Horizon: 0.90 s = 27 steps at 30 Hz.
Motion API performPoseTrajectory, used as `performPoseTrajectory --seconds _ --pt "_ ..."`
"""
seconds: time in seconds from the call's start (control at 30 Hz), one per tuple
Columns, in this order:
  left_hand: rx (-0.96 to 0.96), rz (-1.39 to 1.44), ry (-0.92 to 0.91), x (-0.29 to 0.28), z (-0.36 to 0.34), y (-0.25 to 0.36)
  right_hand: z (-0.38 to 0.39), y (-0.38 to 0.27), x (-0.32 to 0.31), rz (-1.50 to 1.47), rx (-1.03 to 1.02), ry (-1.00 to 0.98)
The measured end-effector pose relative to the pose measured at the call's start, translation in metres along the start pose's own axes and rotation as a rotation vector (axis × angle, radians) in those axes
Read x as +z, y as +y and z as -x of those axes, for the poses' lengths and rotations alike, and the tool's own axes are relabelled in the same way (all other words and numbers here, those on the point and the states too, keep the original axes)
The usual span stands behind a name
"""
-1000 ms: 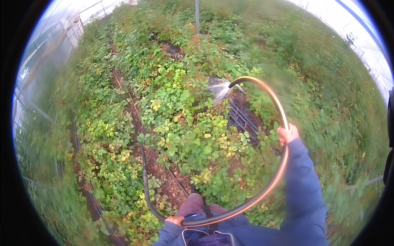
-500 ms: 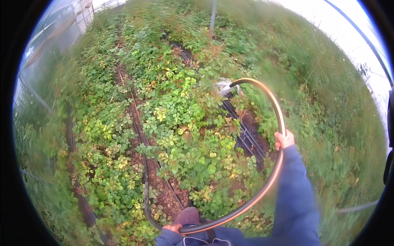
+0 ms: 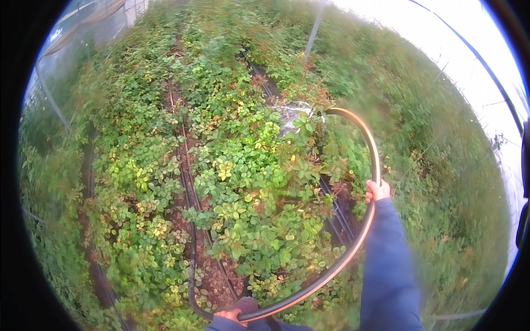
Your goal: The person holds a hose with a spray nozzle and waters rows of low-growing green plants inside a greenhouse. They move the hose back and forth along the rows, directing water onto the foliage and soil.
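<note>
A thick black hose [image 3: 338, 268] with an orange stripe curves in a wide arc in front of me. My right hand [image 3: 378, 191] is wrapped round it at the right of the arc, arm stretched forward in a blue sleeve. Close to my body, at the bottom, my left hand [image 3: 229, 315] grips a lower part of the same hose. The hose's far end points left among the leaves, and water [image 3: 294, 117] sprays from it onto low leafy plants [image 3: 251, 160]. Leaves partly hide the hose mouth.
Narrow soil paths [image 3: 212, 276] run between the plant rows, one with the hose's trailing length along it. Thin black pipes [image 3: 338, 212] lie in the right-hand gap. A metal post [image 3: 314, 30] stands at the far side. Pale sheeting [image 3: 469, 71] borders the right.
The hose mouth has shifted slightly right and now sits behind leaves. Its spray fans out wider to the left. Both hands keep their hold, and the view has turned a little.
</note>
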<state>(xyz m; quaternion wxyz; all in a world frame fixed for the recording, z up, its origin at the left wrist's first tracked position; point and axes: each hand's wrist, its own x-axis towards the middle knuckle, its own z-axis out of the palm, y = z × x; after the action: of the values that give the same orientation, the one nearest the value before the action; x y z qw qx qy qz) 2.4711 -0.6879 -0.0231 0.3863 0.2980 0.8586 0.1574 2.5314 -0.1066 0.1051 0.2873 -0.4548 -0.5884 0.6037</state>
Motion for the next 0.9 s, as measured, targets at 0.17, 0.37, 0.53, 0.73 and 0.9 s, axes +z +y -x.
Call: performPoseTrajectory --seconds 0.17,0.37,0.53,0.73,0.9 --pt "-0.037 0.005 0.008 -0.012 -0.012 0.005 -0.029 0.003 0.024 -0.014 -0.057 -0.015" --pt "-0.078 0.015 0.023 -0.023 -0.02 0.01 -0.052 0.01 0.041 -0.11 -0.055 -0.009" --pt "-0.083 0.076 0.038 -0.045 -0.017 0.025 -0.068 0.021 0.047 -0.136 -0.049 0.003" --pt "-0.038 0.012 0.038 -0.021 -0.02 0.012 -0.058 0.014 0.039 -0.035 -0.024 -0.013" --pt "0.03 0.05 -0.001 -0.024 -0.009 0.02 -0.018 -0.012 0.022 0.079 0.013 -0.011"
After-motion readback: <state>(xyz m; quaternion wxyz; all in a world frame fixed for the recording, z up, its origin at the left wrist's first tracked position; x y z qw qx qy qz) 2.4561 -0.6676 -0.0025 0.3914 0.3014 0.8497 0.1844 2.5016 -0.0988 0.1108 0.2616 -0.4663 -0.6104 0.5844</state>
